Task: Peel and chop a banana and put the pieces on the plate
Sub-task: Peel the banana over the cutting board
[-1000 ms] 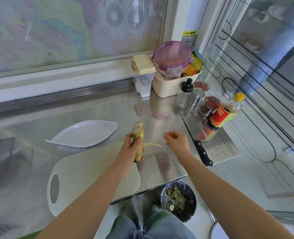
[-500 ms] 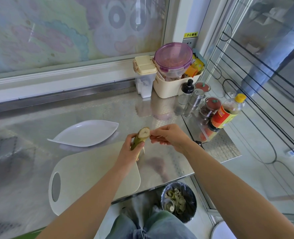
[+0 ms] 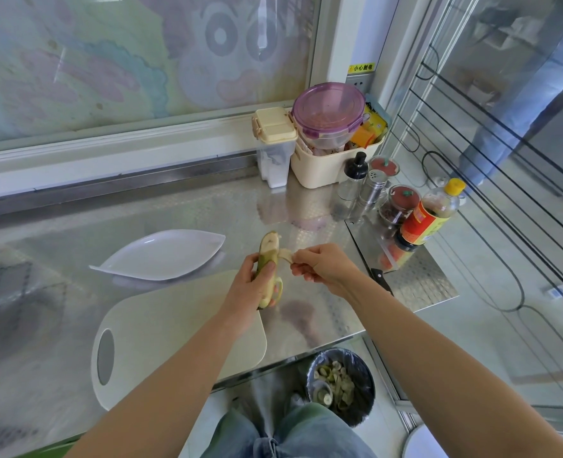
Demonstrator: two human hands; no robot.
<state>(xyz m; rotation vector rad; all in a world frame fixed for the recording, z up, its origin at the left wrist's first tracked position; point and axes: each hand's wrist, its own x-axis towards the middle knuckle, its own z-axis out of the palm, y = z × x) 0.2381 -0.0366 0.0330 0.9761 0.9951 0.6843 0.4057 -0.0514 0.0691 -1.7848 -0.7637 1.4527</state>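
upright, left hand [image 3: 252,289] grips greenish banana [image 3: 268,256]; right hand [image 3: 323,266] pinches pale peel strip [image 3: 286,254].

The left hand [image 3: 250,289] covers the middle of the banana [image 3: 269,244], so only its peeled top and lower end show, and the tip of the peel strip [image 3: 285,254] is lost in the pinch of the right hand [image 3: 326,266]. The black handle of the knife [image 3: 382,280] runs under the right wrist, and the bottom edge cuts off a white round object [image 3: 419,441].

Steel counter [image 3: 207,209] carries white plate [image 3: 164,256] mid-frame, cutting board [image 3: 161,335] below it, knife [image 3: 381,280] right, condiment containers [image 3: 405,206] upper right.
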